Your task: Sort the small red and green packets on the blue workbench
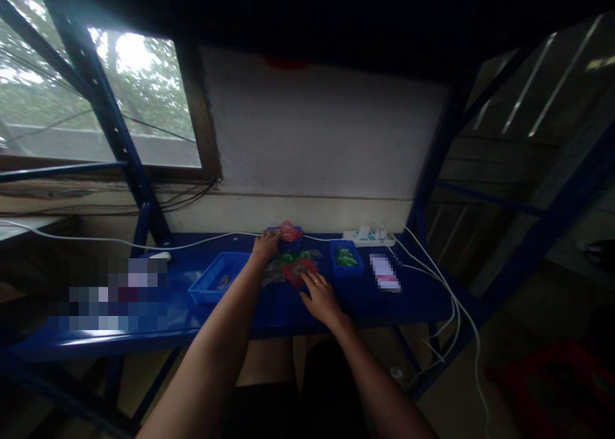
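Observation:
My left hand (268, 243) reaches to the left side of a small blue bin (294, 245) by the wall, beside the red plastic bags (289, 231) in it. Its fingers are bent and the tips are hard to make out, so I cannot tell whether they hold anything. My right hand (321, 295) lies with fingers spread on a red plastic bag (294, 273) on the blue table. Clear bags (273, 273) and green packets (287, 257) lie between the hands.
A blue tray (200, 288) with small items stands on the left, and a blue bin (348, 272) of green packets on the right. Farther right are a phone (385, 273) and a white power strip (358, 238). White cables (454, 296) hang off the table's right side.

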Demonstrator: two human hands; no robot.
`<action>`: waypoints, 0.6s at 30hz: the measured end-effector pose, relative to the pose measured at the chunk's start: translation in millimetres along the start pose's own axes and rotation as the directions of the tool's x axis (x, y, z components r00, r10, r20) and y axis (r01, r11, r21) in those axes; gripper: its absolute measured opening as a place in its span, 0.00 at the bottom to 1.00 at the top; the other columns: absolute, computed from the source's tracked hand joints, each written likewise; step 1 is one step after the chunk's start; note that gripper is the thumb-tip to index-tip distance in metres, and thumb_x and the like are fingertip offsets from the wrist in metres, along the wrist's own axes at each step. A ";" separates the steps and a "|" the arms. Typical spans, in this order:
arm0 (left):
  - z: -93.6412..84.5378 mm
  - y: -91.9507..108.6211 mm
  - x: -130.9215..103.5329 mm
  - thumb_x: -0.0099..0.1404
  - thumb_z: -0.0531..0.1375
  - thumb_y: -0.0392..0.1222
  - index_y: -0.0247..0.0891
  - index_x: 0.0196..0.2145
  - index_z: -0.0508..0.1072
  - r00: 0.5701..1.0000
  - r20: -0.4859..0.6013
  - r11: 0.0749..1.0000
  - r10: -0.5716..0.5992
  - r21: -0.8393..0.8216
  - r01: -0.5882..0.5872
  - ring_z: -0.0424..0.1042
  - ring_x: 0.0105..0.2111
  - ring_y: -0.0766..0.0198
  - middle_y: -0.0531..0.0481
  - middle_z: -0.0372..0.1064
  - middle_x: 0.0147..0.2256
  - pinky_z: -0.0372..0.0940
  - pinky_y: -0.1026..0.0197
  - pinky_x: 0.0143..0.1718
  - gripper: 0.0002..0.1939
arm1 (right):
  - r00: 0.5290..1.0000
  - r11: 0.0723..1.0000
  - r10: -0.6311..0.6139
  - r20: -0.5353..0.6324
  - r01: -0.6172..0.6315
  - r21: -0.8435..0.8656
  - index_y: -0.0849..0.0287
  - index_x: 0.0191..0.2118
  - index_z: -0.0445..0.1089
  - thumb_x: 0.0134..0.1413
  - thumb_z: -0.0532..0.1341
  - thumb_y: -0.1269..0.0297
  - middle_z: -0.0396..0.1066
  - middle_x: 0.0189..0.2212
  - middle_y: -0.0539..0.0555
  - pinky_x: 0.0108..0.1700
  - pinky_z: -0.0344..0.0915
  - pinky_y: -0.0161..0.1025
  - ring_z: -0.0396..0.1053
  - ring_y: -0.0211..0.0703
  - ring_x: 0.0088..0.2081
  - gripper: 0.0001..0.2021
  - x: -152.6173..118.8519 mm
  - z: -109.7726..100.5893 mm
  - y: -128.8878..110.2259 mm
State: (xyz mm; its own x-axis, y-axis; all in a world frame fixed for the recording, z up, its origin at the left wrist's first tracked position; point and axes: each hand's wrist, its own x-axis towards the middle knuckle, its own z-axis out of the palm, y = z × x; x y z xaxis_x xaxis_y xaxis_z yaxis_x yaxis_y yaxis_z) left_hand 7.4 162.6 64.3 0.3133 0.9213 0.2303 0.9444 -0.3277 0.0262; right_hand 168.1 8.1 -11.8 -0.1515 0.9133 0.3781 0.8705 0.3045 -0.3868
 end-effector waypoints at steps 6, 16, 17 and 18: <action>5.3 2.3 7.4 0.56 0.58 0.38 0.31 0.53 0.65 0.995 0.013 0.995 0.095 -0.038 -0.095 0.64 0.53 0.48 0.35 0.66 0.53 0.59 0.53 0.53 0.26 | 0.998 0.990 -0.053 0.031 0.057 -0.130 0.60 0.60 0.58 0.56 0.55 0.70 0.68 0.52 0.60 0.53 0.59 0.45 0.62 0.49 0.54 0.24 13.0 -12.4 -9.1; -10.5 24.3 -11.4 0.55 0.55 0.30 0.32 0.57 0.61 0.962 -0.256 0.979 0.095 -0.149 -0.136 0.52 0.61 0.46 0.34 0.55 0.59 0.51 0.46 0.58 0.30 | 0.999 0.964 -0.043 -0.001 0.042 -0.262 0.60 0.46 0.70 0.59 0.49 0.74 0.74 0.40 0.60 0.44 0.62 0.41 0.69 0.47 0.45 0.15 16.7 -12.3 -6.4; -14.1 29.6 -19.4 0.56 0.54 0.30 0.32 0.55 0.63 0.940 -0.325 0.962 0.106 -0.204 -0.180 0.55 0.59 0.48 0.35 0.58 0.58 0.53 0.48 0.58 0.27 | 0.999 0.969 -0.044 -0.028 0.036 -0.244 0.61 0.46 0.70 0.59 0.49 0.74 0.74 0.40 0.61 0.44 0.62 0.41 0.69 0.47 0.44 0.15 17.8 -11.2 -5.7; -16.9 34.6 -29.2 0.56 0.54 0.30 0.33 0.52 0.67 0.917 -0.385 0.937 0.106 -0.270 -0.221 0.59 0.57 0.50 0.36 0.61 0.55 0.55 0.50 0.57 0.23 | 0.997 0.977 -0.038 -0.061 0.025 -0.211 0.62 0.45 0.71 0.58 0.49 0.75 0.74 0.40 0.61 0.44 0.63 0.41 0.69 0.48 0.44 0.15 19.0 -10.4 -4.9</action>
State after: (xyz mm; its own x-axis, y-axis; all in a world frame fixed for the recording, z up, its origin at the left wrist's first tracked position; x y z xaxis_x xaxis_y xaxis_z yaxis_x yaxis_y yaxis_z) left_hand 29.3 120.8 75.0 0.3487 0.7295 0.5884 0.7888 -0.5674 0.2361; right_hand 165.8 21.2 6.0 -0.1559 0.8829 0.4429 0.9458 0.2627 -0.1908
